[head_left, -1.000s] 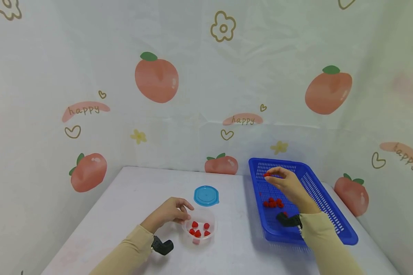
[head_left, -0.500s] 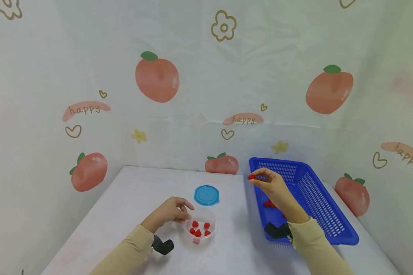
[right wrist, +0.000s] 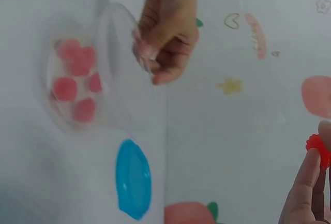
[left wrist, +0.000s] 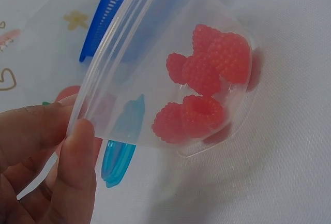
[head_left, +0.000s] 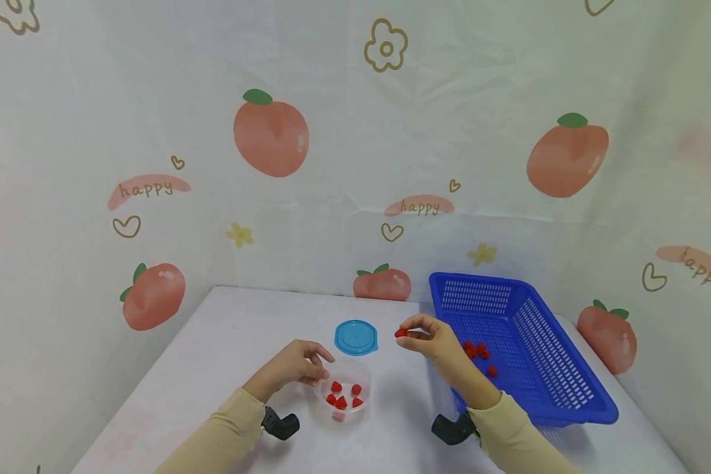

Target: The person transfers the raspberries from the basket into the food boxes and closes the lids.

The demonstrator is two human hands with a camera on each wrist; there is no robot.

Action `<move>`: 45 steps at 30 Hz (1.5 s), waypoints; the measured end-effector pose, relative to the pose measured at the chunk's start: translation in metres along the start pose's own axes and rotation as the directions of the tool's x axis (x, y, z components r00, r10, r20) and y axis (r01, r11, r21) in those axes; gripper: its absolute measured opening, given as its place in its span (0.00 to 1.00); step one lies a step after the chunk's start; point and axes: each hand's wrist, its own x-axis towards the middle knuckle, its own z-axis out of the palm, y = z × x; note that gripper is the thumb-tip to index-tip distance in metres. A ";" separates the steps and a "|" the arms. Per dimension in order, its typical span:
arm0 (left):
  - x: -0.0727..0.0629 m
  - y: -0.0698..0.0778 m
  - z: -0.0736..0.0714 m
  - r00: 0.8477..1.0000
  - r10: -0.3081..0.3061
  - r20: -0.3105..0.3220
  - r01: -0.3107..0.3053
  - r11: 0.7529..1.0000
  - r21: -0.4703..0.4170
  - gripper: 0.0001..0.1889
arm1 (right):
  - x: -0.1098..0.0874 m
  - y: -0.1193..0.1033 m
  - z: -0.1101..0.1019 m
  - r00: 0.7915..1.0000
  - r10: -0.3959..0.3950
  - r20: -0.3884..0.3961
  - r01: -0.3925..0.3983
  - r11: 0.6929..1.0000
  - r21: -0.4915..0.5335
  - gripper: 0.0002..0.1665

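Note:
My left hand (head_left: 293,370) pinches the rim of a clear plastic container (left wrist: 124,79) between thumb and fingers. Several red raspberries (left wrist: 201,74) lie on the container's bottom, seen through its wall in the left wrist view. Between the thumb and fingertips of my right hand (head_left: 441,349) is a single raspberry (head_left: 401,333), held above the table between the container and the blue basket. That same berry shows at the right edge of the right wrist view, partly covered by the fingers.
A blue plastic basket (head_left: 563,368) with slotted walls stands on the right, with several raspberries (head_left: 480,350) on its floor. Behind the container lies a round blue lid (head_left: 356,337) on the white table (head_left: 261,316). A printed cloth hangs at the back.
My right hand has moved left and lower with the raspberry, from over the basket to beyond its left side. The left hand and the container have stayed in place.

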 end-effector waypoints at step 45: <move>0.000 0.002 0.002 1.000 -0.021 -0.017 0.021 1.000 0.008 0.14 | -0.005 0.060 0.062 0.984 0.139 0.108 -0.128 0.986 -0.105 0.17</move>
